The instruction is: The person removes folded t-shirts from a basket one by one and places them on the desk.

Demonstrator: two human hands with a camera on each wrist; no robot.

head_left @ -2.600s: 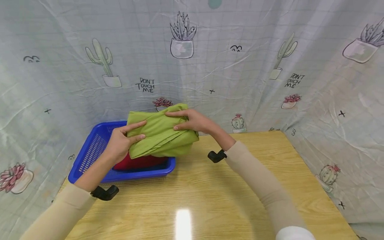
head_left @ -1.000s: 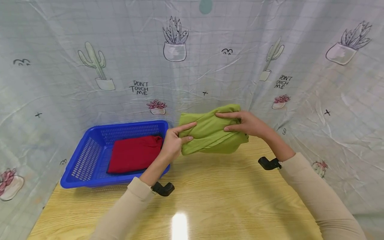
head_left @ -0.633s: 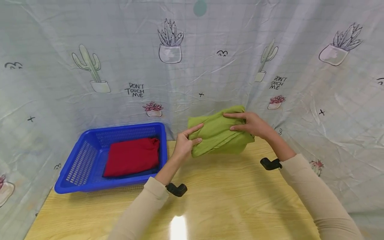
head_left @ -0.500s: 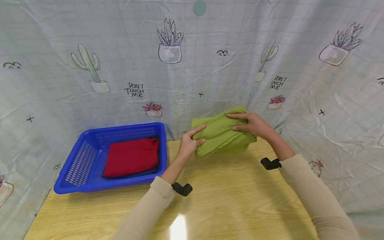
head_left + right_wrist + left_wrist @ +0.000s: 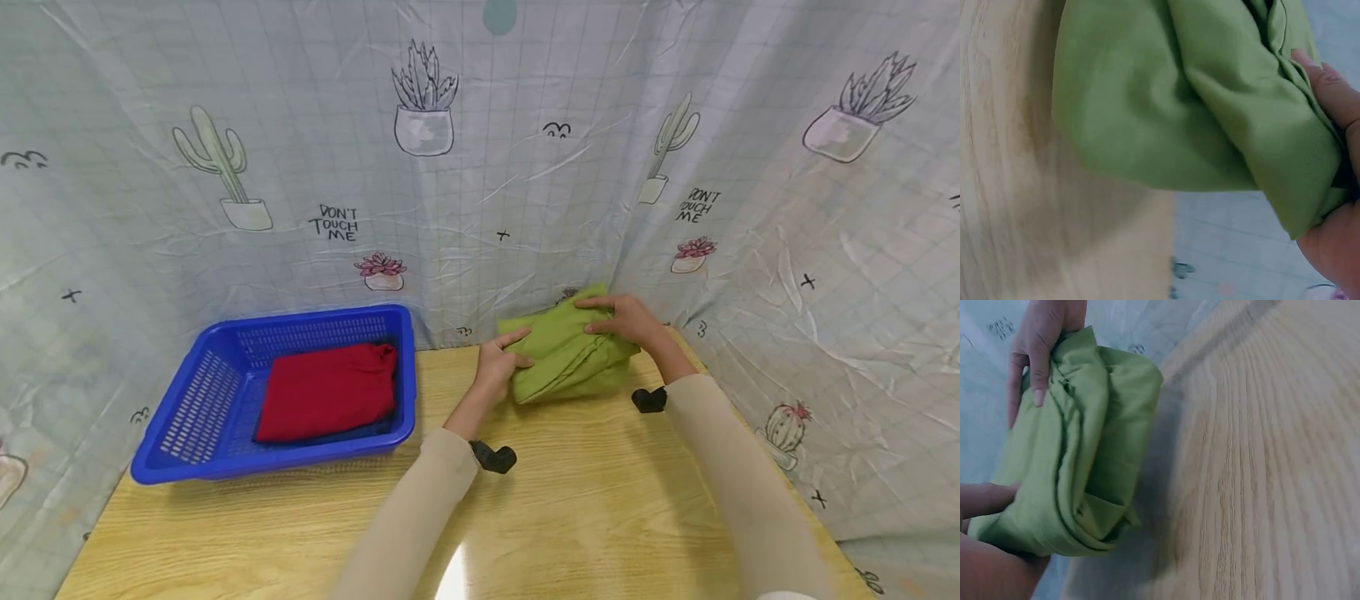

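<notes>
A folded green cloth (image 5: 570,358) sits low at the far right of the wooden table (image 5: 585,500), close to the curtain. My left hand (image 5: 513,350) grips its left end, thumb on top. My right hand (image 5: 600,317) holds its far right edge, fingers curled over the folds. In the left wrist view the green cloth (image 5: 1085,462) bulges between my right hand (image 5: 1038,344) at the top and my left hand (image 5: 985,503) at the bottom. The right wrist view shows the green cloth (image 5: 1179,106) and my right fingers (image 5: 1335,94) around it. Whether the cloth rests on the wood I cannot tell.
A blue plastic basket (image 5: 217,392) stands at the table's far left with a folded red cloth (image 5: 326,392) inside. A printed curtain (image 5: 480,167) hangs close behind and to the right. Bare wood lies between the basket and the green cloth and toward me.
Both hands carried the green cloth from above the basket to the right, then lowered it toward the table's far right. The red cloth in the basket came into view.
</notes>
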